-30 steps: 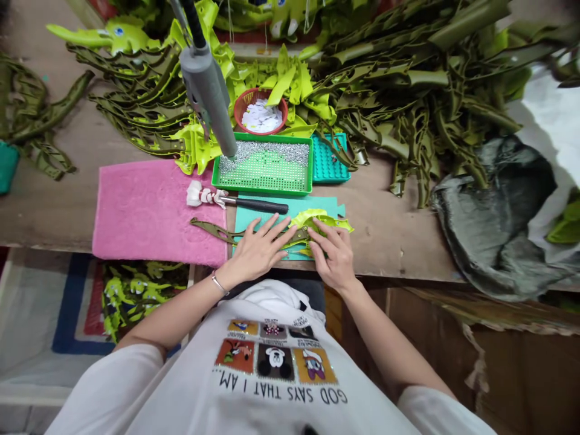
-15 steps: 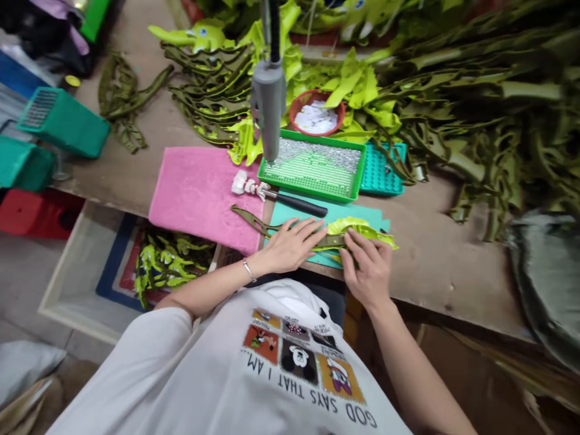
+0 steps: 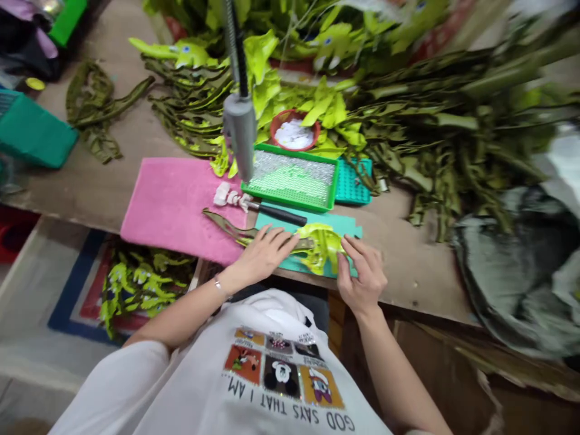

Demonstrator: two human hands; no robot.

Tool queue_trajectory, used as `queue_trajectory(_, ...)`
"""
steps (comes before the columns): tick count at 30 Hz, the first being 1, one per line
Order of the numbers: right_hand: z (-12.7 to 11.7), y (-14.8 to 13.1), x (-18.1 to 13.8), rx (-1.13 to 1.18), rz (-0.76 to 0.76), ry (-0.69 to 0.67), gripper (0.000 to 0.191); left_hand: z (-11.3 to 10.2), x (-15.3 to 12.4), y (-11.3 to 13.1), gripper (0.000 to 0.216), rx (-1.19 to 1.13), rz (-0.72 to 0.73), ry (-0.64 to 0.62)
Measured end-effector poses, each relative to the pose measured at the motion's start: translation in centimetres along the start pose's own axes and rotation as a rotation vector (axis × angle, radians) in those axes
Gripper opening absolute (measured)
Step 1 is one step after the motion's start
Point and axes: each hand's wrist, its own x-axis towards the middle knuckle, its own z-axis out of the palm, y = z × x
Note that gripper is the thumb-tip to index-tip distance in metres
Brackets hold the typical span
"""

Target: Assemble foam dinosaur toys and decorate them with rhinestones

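Observation:
My left hand (image 3: 263,255) lies flat with fingers stretched over a long olive-green strip with cut-outs (image 3: 224,227), pressing it on a teal mat (image 3: 347,228). My right hand (image 3: 362,275) pinches the right edge of a bright yellow-green, soft-looking piece (image 3: 321,241), which lies at the strip's right end. Whether the two pieces are joined is hidden by the fingers. Just above my left hand rests a tool with a black handle (image 3: 283,214), its metal shaft wrapped in white cloth (image 3: 231,196) at the far end.
A pink towel (image 3: 167,199) lies left. Behind the mat are a green tray of small silvery pieces (image 3: 294,175), a teal tray (image 3: 356,181) and a red bowl (image 3: 312,136). A grey hanging tool (image 3: 240,133) hangs above. Olive strips (image 3: 435,121) pile up right; finished-looking pieces fill a drawer (image 3: 140,281).
My right hand has drawn the yellow-green piece's edge, so more of it is spread upright and facing me. My left hand stays on the strip. The whole view has shifted.

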Motion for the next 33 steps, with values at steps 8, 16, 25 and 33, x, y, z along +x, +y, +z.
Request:
queue_trajectory(8,3.1,7.7,7.3,-0.059,0.144,-0.032,0.038,0.6,0.0,-1.6,0.042,-0.017,0.034,0.131)
queue_trajectory(16,6.0,11.1,10.8,-0.213,0.247,-0.026,0.041,0.3,-0.1,-1.7,0.061,-0.231,0.041,0.158)
queue_trajectory(25,8.1,9.7,13.0,-0.468,0.361,-0.225,0.033,0.4,-0.2,-2.2,0.054,-0.261,0.091,0.152)
queue_trajectory(33,2.2,5.2,11.3,0.109,0.434,-0.310,0.018,0.5,0.1,-2.3,0.042,-0.122,0.105,0.109)
